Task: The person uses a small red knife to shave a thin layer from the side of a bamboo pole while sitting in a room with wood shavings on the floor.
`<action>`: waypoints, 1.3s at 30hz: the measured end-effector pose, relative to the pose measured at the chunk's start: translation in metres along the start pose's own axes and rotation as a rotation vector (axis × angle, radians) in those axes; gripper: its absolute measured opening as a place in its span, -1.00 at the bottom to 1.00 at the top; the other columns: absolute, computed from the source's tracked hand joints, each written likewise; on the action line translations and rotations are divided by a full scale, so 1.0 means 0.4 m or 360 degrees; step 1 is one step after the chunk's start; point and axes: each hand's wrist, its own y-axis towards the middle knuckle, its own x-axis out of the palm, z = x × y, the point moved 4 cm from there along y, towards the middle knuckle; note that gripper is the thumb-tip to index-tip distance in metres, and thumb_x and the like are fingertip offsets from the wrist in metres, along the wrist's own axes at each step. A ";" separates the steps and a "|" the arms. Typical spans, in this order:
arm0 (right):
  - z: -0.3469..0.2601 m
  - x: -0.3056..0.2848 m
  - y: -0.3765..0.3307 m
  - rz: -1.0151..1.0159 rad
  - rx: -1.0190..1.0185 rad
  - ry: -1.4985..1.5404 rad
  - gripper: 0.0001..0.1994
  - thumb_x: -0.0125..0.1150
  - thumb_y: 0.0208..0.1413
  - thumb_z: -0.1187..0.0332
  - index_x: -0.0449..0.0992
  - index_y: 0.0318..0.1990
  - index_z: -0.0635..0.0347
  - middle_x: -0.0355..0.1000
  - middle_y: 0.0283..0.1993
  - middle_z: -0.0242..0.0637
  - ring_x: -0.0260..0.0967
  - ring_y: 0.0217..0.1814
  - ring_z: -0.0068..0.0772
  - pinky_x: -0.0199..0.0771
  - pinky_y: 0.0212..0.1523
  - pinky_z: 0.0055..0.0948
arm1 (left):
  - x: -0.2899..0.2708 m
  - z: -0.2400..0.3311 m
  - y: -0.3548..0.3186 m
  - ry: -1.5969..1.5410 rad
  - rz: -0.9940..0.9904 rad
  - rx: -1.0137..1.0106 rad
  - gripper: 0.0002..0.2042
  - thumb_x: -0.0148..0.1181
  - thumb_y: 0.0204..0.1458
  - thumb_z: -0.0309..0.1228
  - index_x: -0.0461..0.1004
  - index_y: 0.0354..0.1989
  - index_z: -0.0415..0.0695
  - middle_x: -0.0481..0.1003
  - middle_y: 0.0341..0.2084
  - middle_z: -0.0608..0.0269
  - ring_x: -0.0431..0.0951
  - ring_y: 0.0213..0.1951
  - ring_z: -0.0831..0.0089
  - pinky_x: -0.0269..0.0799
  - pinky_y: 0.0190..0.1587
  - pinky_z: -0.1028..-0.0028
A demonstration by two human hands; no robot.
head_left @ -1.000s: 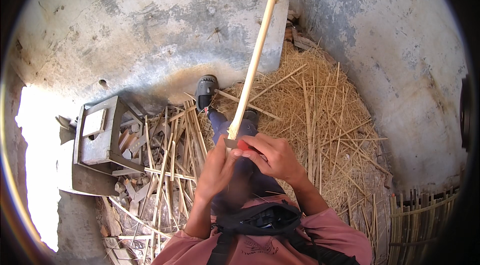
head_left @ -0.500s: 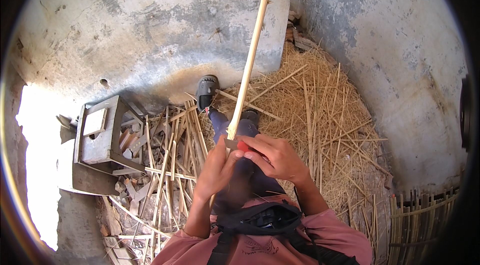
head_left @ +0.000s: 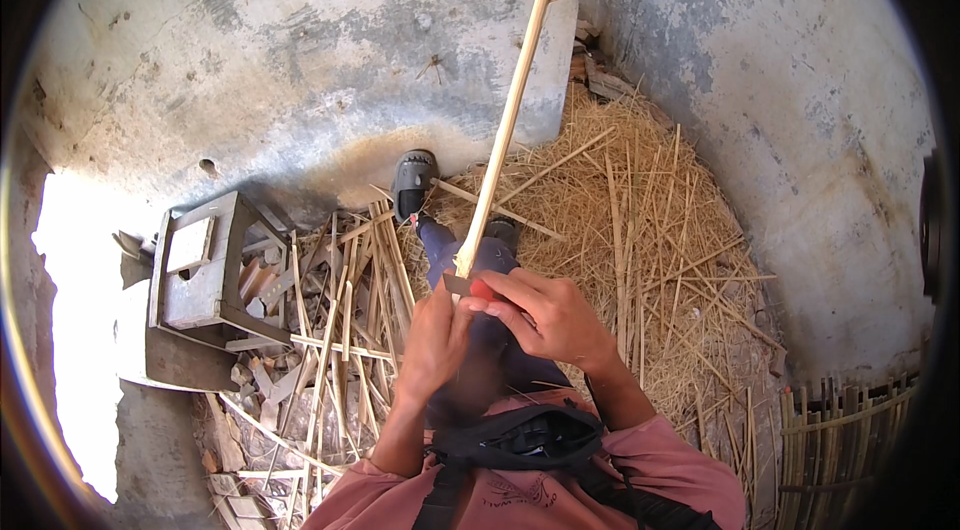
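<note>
A long pale stick of bamboo or wood (head_left: 508, 120) slants up and to the right from my hands, its near end rough and frayed. My left hand (head_left: 432, 340) is closed around the lower part of it, mostly covering that part. In my right hand (head_left: 548, 315) is a knife (head_left: 457, 284) with a short flat blade and a red handle, gripped between thumb and fingers. The blade lies across the stick just below the frayed spot, close to my left thumb and fingers. Both hands are close together above my legs.
Loose straw and thin strips (head_left: 670, 200) cover the floor at the right. On the left stands a worn wooden stool or frame (head_left: 190, 265) beside split strips (head_left: 380, 260) and rubble. Weathered walls (head_left: 330, 50) rise ahead and right; a slatted bamboo panel (head_left: 850, 450) stands lower right.
The far end of the stick has swung slightly to the right and up. The knife and my right hand have shifted a little to the left.
</note>
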 end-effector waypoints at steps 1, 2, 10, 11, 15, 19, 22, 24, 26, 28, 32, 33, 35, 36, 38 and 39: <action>0.000 0.000 -0.001 0.0016 0.0002 -0.0005 -0.67 0.37 0.27 0.37 0.61 0.15 0.26 0.57 -0.26 -0.16 0.58 -0.38 -0.08 0.54 -0.40 -0.23 | 0.001 0.001 0.001 0.0000 0.0000 -0.0016 -0.66 0.20 0.40 -0.24 0.46 0.03 -0.34 0.54 -0.52 -0.18 0.58 -0.45 -0.20 0.41 -0.40 0.12; -0.001 0.001 -0.002 0.0033 0.0003 -0.0010 -0.67 0.37 0.27 0.37 0.61 0.15 0.25 0.58 -0.26 -0.17 0.58 -0.38 -0.08 0.54 -0.40 -0.23 | 0.002 0.001 0.002 0.0000 0.0001 -0.0032 -0.67 0.20 0.40 -0.24 0.47 0.03 -0.33 0.54 -0.53 -0.17 0.58 -0.45 -0.20 0.41 -0.41 0.12; -0.002 0.014 -0.004 0.0122 0.0068 -0.0107 -0.66 0.36 0.28 0.36 0.60 0.18 0.21 0.59 -0.21 -0.19 0.60 -0.36 -0.10 0.57 -0.39 -0.24 | 0.008 0.005 0.011 0.0162 0.0133 -0.0060 -0.52 0.10 0.46 -0.10 0.31 -0.42 -0.26 0.42 -0.71 0.12 0.46 -0.65 0.35 0.34 -0.55 0.30; -0.006 0.017 -0.006 0.0137 0.0083 -0.0150 -0.66 0.36 0.28 0.36 0.60 0.17 0.21 0.60 -0.20 -0.19 0.60 -0.36 -0.10 0.57 -0.39 -0.24 | 0.007 0.005 0.013 0.0167 0.0150 -0.0067 -0.51 0.11 0.45 -0.09 0.31 -0.43 -0.26 0.42 -0.72 0.12 0.46 -0.66 0.35 0.33 -0.56 0.30; 0.000 0.036 -0.012 0.0291 0.0031 -0.0224 -0.64 0.29 0.34 0.25 0.57 0.22 0.11 0.47 -0.35 -0.26 0.52 -0.47 -0.12 0.50 -0.50 -0.20 | 0.004 0.013 0.021 0.0150 0.0138 -0.0072 -0.50 0.13 0.44 -0.08 0.31 -0.45 -0.26 0.40 -0.72 0.11 0.42 -0.66 0.38 0.27 -0.57 0.30; 0.011 0.048 -0.017 0.0317 0.0036 -0.0097 -0.65 0.31 0.33 0.25 0.58 0.21 0.12 0.47 -0.35 -0.25 0.50 -0.48 -0.12 0.48 -0.50 -0.21 | -0.001 0.026 0.019 0.0144 0.0176 -0.0041 -0.50 0.14 0.43 -0.07 0.35 -0.43 -0.27 0.38 -0.71 0.10 0.37 -0.65 0.42 0.23 -0.56 0.30; 0.013 0.053 -0.022 0.0343 0.0075 -0.0007 -0.65 0.31 0.34 0.30 0.58 0.21 0.18 0.47 -0.37 -0.22 0.48 -0.50 -0.15 0.44 -0.50 -0.22 | 0.001 0.019 0.018 0.0145 0.0172 -0.0061 -0.51 0.13 0.43 -0.05 0.40 -0.38 -0.29 0.35 -0.71 0.14 0.35 -0.63 0.48 0.23 -0.54 0.32; 0.014 0.067 -0.020 0.0423 0.0105 0.0104 -0.66 0.31 0.34 0.34 0.57 0.21 0.24 0.47 -0.38 -0.19 0.45 -0.52 -0.18 0.41 -0.50 -0.23 | 0.007 0.002 0.016 0.0106 0.0166 -0.0116 -0.52 0.13 0.44 -0.04 0.44 -0.34 -0.29 0.34 -0.70 0.18 0.34 -0.61 0.51 0.23 -0.54 0.34; 0.006 0.070 -0.020 0.0421 0.0140 0.0179 -0.66 0.31 0.35 0.37 0.57 0.21 0.29 0.46 -0.39 -0.18 0.43 -0.53 -0.21 0.39 -0.51 -0.24 | 0.012 -0.016 0.011 0.0033 0.0175 -0.0190 -0.52 0.12 0.44 -0.04 0.46 -0.30 -0.29 0.33 -0.70 0.22 0.32 -0.60 0.55 0.22 -0.54 0.35; -0.006 0.070 -0.022 0.0444 0.0155 0.0211 -0.66 0.30 0.35 0.39 0.56 0.21 0.32 0.45 -0.40 -0.16 0.41 -0.54 -0.24 0.37 -0.51 -0.26 | 0.008 0.002 0.006 0.0029 0.0198 -0.0156 -0.54 0.13 0.44 -0.05 0.48 -0.28 -0.29 0.33 -0.70 0.25 0.30 -0.60 0.58 0.21 -0.53 0.37; 0.002 0.072 -0.024 0.0481 0.0088 0.0185 -0.66 0.29 0.37 0.38 0.56 0.21 0.34 0.45 -0.40 -0.16 0.38 -0.55 -0.28 0.35 -0.52 -0.30 | 0.001 0.016 0.011 0.0052 0.0178 -0.0214 -0.57 0.15 0.44 -0.09 0.51 -0.28 -0.28 0.34 -0.71 0.29 0.26 -0.58 0.61 0.18 -0.53 0.38; 0.008 0.072 -0.020 0.0479 0.0052 0.0174 -0.66 0.29 0.37 0.38 0.56 0.21 0.34 0.45 -0.40 -0.17 0.38 -0.55 -0.28 0.35 -0.53 -0.31 | -0.001 0.017 0.012 0.0063 0.0193 -0.0209 -0.57 0.16 0.43 -0.09 0.52 -0.28 -0.28 0.32 -0.71 0.29 0.24 -0.58 0.61 0.17 -0.53 0.38; 0.012 0.077 -0.021 0.0435 0.0137 0.0182 -0.65 0.34 0.33 0.39 0.59 0.19 0.35 0.52 -0.34 -0.16 0.38 -0.51 -0.31 0.37 -0.48 -0.34 | -0.004 0.016 0.013 0.0086 0.0223 -0.0197 -0.57 0.17 0.43 -0.09 0.55 -0.27 -0.30 0.29 -0.71 0.31 0.21 -0.57 0.62 0.14 -0.53 0.37; 0.014 0.079 -0.023 0.0409 0.0184 0.0185 -0.65 0.37 0.30 0.39 0.60 0.18 0.36 0.56 -0.31 -0.16 0.39 -0.49 -0.33 0.38 -0.46 -0.35 | -0.002 0.006 0.010 0.0117 0.0213 -0.0242 -0.60 0.18 0.42 -0.09 0.57 -0.16 -0.27 0.31 -0.71 0.25 0.22 -0.58 0.57 0.19 -0.52 0.34; 0.006 0.077 -0.019 0.0482 0.0134 0.0178 -0.66 0.30 0.35 0.38 0.57 0.21 0.34 0.52 -0.34 -0.15 0.40 -0.51 -0.27 0.37 -0.48 -0.33 | 0.004 -0.018 0.006 0.0182 0.0193 -0.0332 -0.60 0.19 0.40 -0.08 0.63 0.06 -0.22 0.33 -0.72 0.14 0.24 -0.60 0.47 0.29 -0.49 0.29; 0.002 0.075 -0.018 0.0520 0.0111 0.0169 -0.66 0.27 0.38 0.38 0.56 0.22 0.33 0.50 -0.36 -0.15 0.41 -0.52 -0.25 0.37 -0.49 -0.31 | 0.006 -0.014 0.009 0.0157 0.0207 -0.0327 -0.60 0.19 0.40 -0.08 0.62 0.05 -0.22 0.34 -0.72 0.12 0.26 -0.61 0.43 0.29 -0.49 0.28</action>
